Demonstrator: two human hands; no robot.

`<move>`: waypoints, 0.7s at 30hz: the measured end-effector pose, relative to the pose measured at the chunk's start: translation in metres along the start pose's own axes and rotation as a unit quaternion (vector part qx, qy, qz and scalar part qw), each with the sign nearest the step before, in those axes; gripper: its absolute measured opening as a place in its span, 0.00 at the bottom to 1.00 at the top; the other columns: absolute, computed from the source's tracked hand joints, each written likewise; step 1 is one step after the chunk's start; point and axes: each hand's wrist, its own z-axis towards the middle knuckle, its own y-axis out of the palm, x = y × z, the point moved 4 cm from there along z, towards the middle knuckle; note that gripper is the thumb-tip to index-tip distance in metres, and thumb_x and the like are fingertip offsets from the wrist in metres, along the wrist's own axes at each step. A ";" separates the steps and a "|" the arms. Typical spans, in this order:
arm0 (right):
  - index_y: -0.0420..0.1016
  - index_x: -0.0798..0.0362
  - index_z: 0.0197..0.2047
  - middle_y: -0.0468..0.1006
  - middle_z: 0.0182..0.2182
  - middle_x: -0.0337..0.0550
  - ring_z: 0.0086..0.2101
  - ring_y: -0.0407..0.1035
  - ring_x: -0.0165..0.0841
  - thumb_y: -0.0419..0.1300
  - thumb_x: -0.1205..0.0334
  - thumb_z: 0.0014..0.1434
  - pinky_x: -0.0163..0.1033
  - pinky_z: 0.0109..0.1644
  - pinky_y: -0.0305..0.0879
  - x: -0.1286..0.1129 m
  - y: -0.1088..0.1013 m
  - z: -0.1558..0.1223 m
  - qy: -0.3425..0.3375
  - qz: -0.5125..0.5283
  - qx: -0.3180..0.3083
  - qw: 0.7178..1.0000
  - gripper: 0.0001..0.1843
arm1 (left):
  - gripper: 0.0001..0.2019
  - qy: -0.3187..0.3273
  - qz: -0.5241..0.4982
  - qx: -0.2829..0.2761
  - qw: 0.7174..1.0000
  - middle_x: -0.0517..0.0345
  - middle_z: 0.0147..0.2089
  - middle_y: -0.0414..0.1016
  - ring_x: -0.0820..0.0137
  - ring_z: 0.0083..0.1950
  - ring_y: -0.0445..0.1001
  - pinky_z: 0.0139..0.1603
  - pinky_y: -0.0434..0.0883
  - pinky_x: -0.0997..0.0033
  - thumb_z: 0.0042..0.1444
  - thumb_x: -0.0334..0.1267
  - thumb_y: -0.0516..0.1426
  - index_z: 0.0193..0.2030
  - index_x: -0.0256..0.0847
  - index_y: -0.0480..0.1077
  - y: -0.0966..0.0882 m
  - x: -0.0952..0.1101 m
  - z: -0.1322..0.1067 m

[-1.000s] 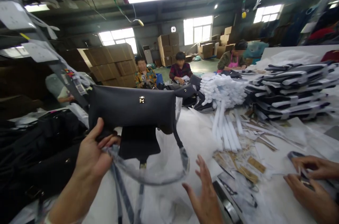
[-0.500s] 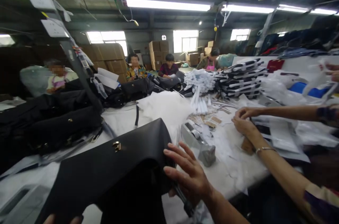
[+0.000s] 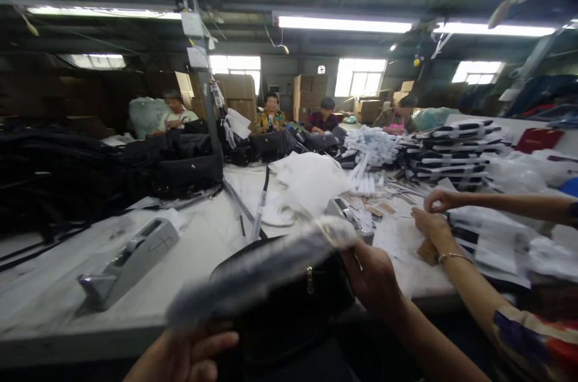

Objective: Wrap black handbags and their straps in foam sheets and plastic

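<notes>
In front of me is a black handbag (image 3: 289, 322), low at the table's edge, with a gold zipper pull (image 3: 309, 280) on it. Across its top lies a long, dark item in clear plastic (image 3: 253, 277), smeared by motion, perhaps a wrapped strap. My left hand (image 3: 185, 352) is closed at the item's lower left end. At its upper right end, beside the bag, my right hand (image 3: 377, 277) has its fingers closed round it. The fingertips of my right hand are partly hidden.
Grey tape dispensers (image 3: 130, 261) stand on the white table (image 3: 198, 261). Black bags (image 3: 189, 168) pile up at left. White sheeting (image 3: 311, 180) and white strips (image 3: 372, 144) lie ahead. A co-worker's hands (image 3: 433, 219) work at right; other people sit across the table.
The view has swung left. The bag has come down and turned, so its gold clasp no longer shows. My hands now hold the plastic-wrapped item up across it.
</notes>
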 end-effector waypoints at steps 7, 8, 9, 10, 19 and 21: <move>0.76 0.53 0.32 0.80 0.31 0.47 0.36 0.73 0.38 0.49 0.61 0.65 0.37 0.39 0.60 0.085 0.090 0.052 0.255 -0.003 -0.216 0.942 0.16 | 0.32 0.272 0.257 0.057 0.926 0.44 0.57 0.76 0.56 0.56 0.76 0.56 0.74 0.60 0.57 0.64 0.55 0.55 0.39 0.72 0.001 0.039 0.055; 0.75 0.53 0.29 0.80 0.29 0.47 0.35 0.73 0.38 0.50 0.61 0.63 0.36 0.38 0.60 0.099 0.102 0.053 0.267 0.007 -0.229 0.936 0.16 | 0.34 0.312 0.314 0.069 0.894 0.46 0.61 0.73 0.54 0.62 0.72 0.62 0.70 0.56 0.55 0.65 0.55 0.58 0.41 0.70 0.002 0.037 0.066; 0.74 0.53 0.26 0.79 0.26 0.46 0.33 0.72 0.37 0.51 0.61 0.62 0.36 0.37 0.61 0.111 0.113 0.052 0.278 0.017 -0.238 0.930 0.16 | 0.35 0.342 0.361 0.083 0.863 0.47 0.65 0.69 0.53 0.66 0.67 0.66 0.65 0.53 0.54 0.66 0.56 0.61 0.43 0.68 0.003 0.035 0.078; 0.73 0.53 0.23 0.78 0.24 0.45 0.32 0.72 0.37 0.51 0.62 0.60 0.35 0.35 0.61 0.122 0.122 0.049 0.291 0.027 -0.243 0.925 0.17 | 0.37 0.359 0.396 0.098 0.839 0.48 0.68 0.65 0.52 0.69 0.63 0.70 0.59 0.51 0.53 0.65 0.56 0.63 0.44 0.66 0.004 0.032 0.090; 0.74 0.56 0.27 0.78 0.25 0.44 0.28 0.72 0.37 0.44 0.48 0.65 0.38 0.30 0.66 0.127 0.111 0.038 0.299 0.158 -0.153 0.929 0.27 | 0.30 0.336 0.345 0.106 0.870 0.56 0.70 0.64 0.60 0.73 0.55 0.74 0.47 0.57 0.57 0.57 0.59 0.63 0.48 0.68 0.027 0.026 0.100; 0.77 0.56 0.33 0.81 0.29 0.45 0.31 0.75 0.38 0.46 0.44 0.66 0.40 0.34 0.71 0.115 0.093 0.056 0.255 0.202 -0.119 0.938 0.28 | 0.27 0.331 0.284 0.104 0.894 0.58 0.68 0.67 0.62 0.73 0.56 0.74 0.47 0.61 0.58 0.54 0.60 0.62 0.47 0.69 0.037 0.024 0.096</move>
